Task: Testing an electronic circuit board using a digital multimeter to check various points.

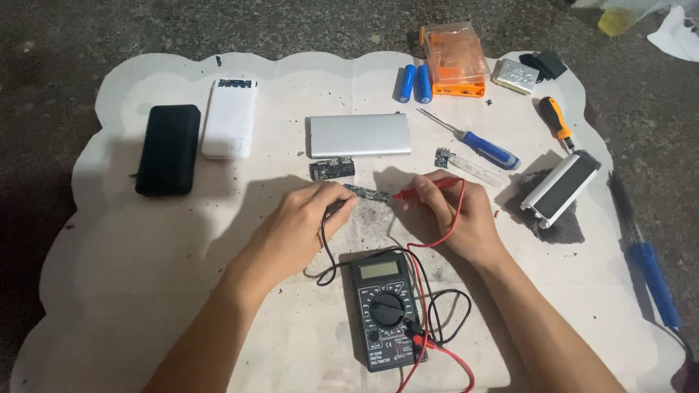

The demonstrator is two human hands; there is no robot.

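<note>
Red probe (426, 189) pinched in the right hand (455, 215) points left at the small circuit board (368, 193), whose far end the left hand's (302, 225) black-probe-gripping fingers (342, 211) meet.

Two bare forearms, no sleeves, bare hands

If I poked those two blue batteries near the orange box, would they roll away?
Probably. The two blue batteries are round cylinders lying on their sides, so a sideways poke would likely set them rolling. The orange box sits close on one side and might stop them. They look stiff and smooth, perhaps slippery to pinch.
</note>
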